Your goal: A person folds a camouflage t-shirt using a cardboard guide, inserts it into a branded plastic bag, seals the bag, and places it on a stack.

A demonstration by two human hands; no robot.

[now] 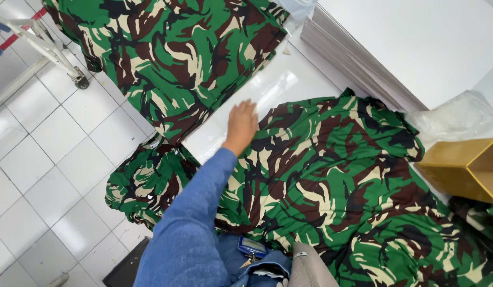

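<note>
The left hand (pixel 241 123) is reaching out over the near edge of a camouflage cloth (pixel 331 186) that is lying spread and rumpled across a white table (pixel 267 90). The hand is showing its back to the camera, fingers extended and held loosely together, flat and gripping nothing; its fingertips are lying at the cloth's upper left edge, where the fabric meets the bare tabletop. A blue sleeve (pixel 196 212) is covering the arm down to the wrist. The right hand is not showing anywhere in the view.

The cloth is draping off the table's left side, with a bunched part (pixel 145 186) hanging toward the tiled floor (pixel 49 149). A second camouflage piece (pixel 177 53) is lying farther up, covering the table's far end and hanging over its edge, apart from the first with a strip of bare table between them.

At the right edge a yellow box (pixel 469 167) is sitting open and tilted, just beside the cloth; its inside is showing only bare walls in the part that is visible. Above it a crumpled clear plastic bag (pixel 459 117) is resting; what it holds cannot be told. Behind these a stack of white sheets (pixel 406 48) is lying at the upper right.

On the floor at upper left, a white metal frame (pixel 49 48) on a caster is standing. Near the bottom, a small blue badge (pixel 251 247) is hanging at the person's waist.
</note>
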